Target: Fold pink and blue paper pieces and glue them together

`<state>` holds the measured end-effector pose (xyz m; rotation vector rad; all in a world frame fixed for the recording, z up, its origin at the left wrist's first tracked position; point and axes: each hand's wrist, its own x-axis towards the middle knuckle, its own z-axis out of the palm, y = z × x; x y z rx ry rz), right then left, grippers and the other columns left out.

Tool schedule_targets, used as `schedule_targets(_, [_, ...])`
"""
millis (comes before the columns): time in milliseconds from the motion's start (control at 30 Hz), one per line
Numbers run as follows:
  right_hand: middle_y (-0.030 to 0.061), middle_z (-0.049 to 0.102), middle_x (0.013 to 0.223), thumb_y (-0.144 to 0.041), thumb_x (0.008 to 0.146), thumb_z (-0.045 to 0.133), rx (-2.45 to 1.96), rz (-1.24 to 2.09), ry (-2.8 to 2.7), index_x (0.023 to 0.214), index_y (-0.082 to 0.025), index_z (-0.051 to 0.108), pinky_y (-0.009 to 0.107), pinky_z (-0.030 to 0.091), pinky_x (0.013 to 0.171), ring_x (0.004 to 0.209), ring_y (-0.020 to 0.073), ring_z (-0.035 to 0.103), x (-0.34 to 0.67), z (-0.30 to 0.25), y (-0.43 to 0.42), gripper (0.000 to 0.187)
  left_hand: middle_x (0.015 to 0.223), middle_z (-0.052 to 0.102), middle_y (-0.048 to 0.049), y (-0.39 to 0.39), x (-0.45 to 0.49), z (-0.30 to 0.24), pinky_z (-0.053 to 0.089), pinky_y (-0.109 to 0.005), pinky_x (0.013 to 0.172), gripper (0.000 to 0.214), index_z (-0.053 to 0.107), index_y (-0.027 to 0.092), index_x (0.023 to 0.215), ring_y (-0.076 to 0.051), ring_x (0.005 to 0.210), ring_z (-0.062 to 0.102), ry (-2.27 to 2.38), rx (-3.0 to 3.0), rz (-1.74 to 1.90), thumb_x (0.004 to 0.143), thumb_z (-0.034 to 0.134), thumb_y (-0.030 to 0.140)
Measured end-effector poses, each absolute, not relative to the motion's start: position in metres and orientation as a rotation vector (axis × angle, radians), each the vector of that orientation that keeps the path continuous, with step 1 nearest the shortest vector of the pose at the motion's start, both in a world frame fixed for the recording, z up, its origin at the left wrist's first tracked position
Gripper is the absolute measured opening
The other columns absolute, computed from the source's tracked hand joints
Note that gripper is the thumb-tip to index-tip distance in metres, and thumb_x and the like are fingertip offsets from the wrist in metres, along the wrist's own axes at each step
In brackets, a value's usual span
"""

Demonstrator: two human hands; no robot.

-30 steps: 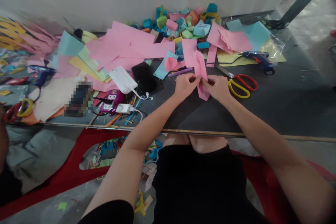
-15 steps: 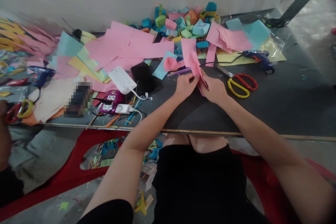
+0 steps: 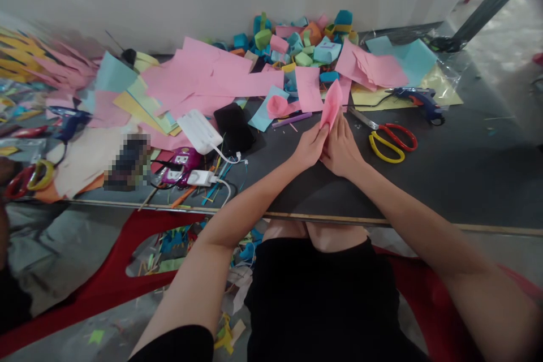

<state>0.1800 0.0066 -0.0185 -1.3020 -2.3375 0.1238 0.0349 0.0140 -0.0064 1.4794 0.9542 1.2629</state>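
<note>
A folded sheet of pink paper [image 3: 332,103] stands up between my two hands over the front part of the dark table. My left hand [image 3: 311,144] pinches its lower left side between thumb and fingers. Pressed along the right side of the fold is my right hand [image 3: 343,144], its fingers pointing away from me and closed against the paper. Behind the fold lies a flat pink strip [image 3: 309,87]. A rolled pink piece [image 3: 277,106] and a purple pen-like stick [image 3: 292,119] are to the left. Scissors [image 3: 388,136] with red and yellow handles lie right of my right hand.
Small coloured paper boxes [image 3: 303,42] are heaped by the wall. Pink sheets [image 3: 203,73], a white power bank [image 3: 199,131] and a black phone-like object [image 3: 234,127] lie left. A blue glue gun [image 3: 422,103] rests at right. Another person's hand [image 3: 8,171] shows at far left.
The pink paper has been tipped upright and folded together between my hands. My right hand has turned, its fingers now stretched along the paper. The strip behind it has come into view.
</note>
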Motion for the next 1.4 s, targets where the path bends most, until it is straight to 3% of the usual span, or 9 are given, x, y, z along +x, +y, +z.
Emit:
schedule_targets(100, [0.0245, 0.009, 0.18, -0.042, 0.089, 0.053, -1.349, 0.079, -2.333, 0.171, -0.004, -0.006, 0.073, 0.015, 0.13, 0.167, 0.0458, 0.007, 0.174, -0.011, 0.0, 0.108, 0.151, 0.063, -0.0087, 0.013, 0.04, -0.009, 0.038, -0.044, 0.129, 0.065, 0.066, 0.026, 0.138, -0.027, 0.153, 0.048, 0.8, 1.556, 1.249, 0.098, 0.052, 0.075])
schedule_targets(200, [0.0242, 0.012, 0.18, -0.049, 0.084, 0.059, -1.363, 0.069, -2.325, 0.172, -0.005, 0.001, 0.071, 0.009, 0.131, 0.167, 0.0467, 0.005, 0.173, -0.003, -0.005, 0.114, 0.148, 0.065, -0.0087, 0.016, 0.042, -0.014, 0.038, -0.046, 0.128, 0.067, 0.063, 0.027, 0.141, -0.03, 0.152, 0.049, 0.813, 1.532, 1.249, 0.094, 0.061, 0.074])
schedule_targets(333, [0.0182, 0.018, 0.18, -0.055, 0.084, 0.06, -1.225, 0.201, -2.192, 0.172, -0.015, 0.014, 0.068, 0.013, 0.132, 0.167, 0.0435, 0.008, 0.18, -0.002, 0.002, 0.107, 0.105, 0.074, -0.0055, 0.022, 0.04, -0.013, 0.059, -0.037, 0.095, 0.048, 0.07, 0.023, 0.122, -0.023, 0.106, 0.072, 0.831, 1.236, 1.298, 0.097, 0.066, 0.064])
schedule_targets(400, [0.015, 0.03, 0.176, -0.059, 0.089, 0.057, -1.113, 0.398, -2.003, 0.17, -0.023, 0.022, 0.065, 0.026, 0.13, 0.164, 0.0407, 0.025, 0.184, -0.006, 0.011, 0.095, 0.085, 0.069, -0.0009, 0.024, 0.037, -0.006, 0.057, -0.028, 0.073, 0.036, 0.071, 0.021, 0.112, -0.014, 0.075, 0.068, 0.768, 1.061, 1.243, 0.096, 0.072, 0.053])
schedule_targets(533, [0.0106, 0.069, 0.134, -0.077, 0.086, 0.065, -0.959, 1.088, -1.556, 0.144, -0.031, 0.053, 0.046, 0.064, 0.086, 0.109, 0.0291, 0.073, 0.186, -0.009, 0.025, 0.075, 0.078, 0.069, 0.0001, 0.023, 0.033, 0.017, 0.052, -0.023, 0.066, 0.019, 0.07, 0.016, 0.117, -0.009, 0.061, 0.06, 0.696, 0.778, 1.146, 0.102, 0.063, 0.025])
schedule_targets(700, [0.0026, 0.072, 0.078, -0.085, 0.065, 0.081, -1.056, 1.547, -1.349, 0.095, -0.024, 0.063, 0.025, 0.048, 0.042, 0.06, 0.016, 0.068, 0.18, 0.008, 0.017, 0.071, 0.078, 0.071, 0.0015, 0.02, 0.033, 0.037, 0.054, -0.023, 0.077, 0.035, 0.068, 0.019, 0.127, -0.01, 0.071, 0.066, 0.697, 0.572, 1.245, 0.108, 0.04, 0.011])
schedule_targets(967, [0.0102, 0.08, 0.078, -0.075, 0.064, 0.088, -1.074, 1.608, -1.486, 0.071, -0.016, 0.072, 0.02, 0.049, 0.045, 0.057, 0.0129, 0.07, 0.176, 0.021, 0.006, 0.062, 0.076, 0.067, 0.0021, 0.023, 0.036, 0.037, 0.055, -0.021, 0.075, 0.033, 0.063, 0.018, 0.092, -0.007, 0.068, 0.065, 0.702, 0.476, 1.338, 0.111, 0.036, 0.013])
schedule_targets(1167, [0.0081, 0.078, 0.069, -0.067, 0.06, 0.093, -1.114, 1.569, -1.467, 0.067, -0.016, 0.073, 0.02, 0.049, 0.045, 0.055, 0.0129, 0.07, 0.174, 0.02, 0.006, 0.055, 0.078, 0.066, 0.002, 0.025, 0.036, 0.036, 0.057, -0.024, 0.089, 0.035, 0.065, 0.018, 0.115, -0.009, 0.076, 0.069, 0.77, 0.473, 1.356, 0.115, 0.029, 0.02])
schedule_targets(1400, [0.007, 0.077, 0.068, -0.071, 0.058, 0.093, -1.112, 1.531, -1.46, 0.073, -0.017, 0.078, 0.024, 0.052, 0.048, 0.056, 0.0145, 0.07, 0.173, 0.019, 0.006, 0.058, 0.106, 0.076, -0.0044, 0.028, 0.034, 0.03, 0.057, -0.034, 0.109, 0.034, 0.058, 0.018, 0.137, -0.017, 0.119, 0.074, 0.805, 0.499, 1.338, 0.114, 0.034, 0.022])
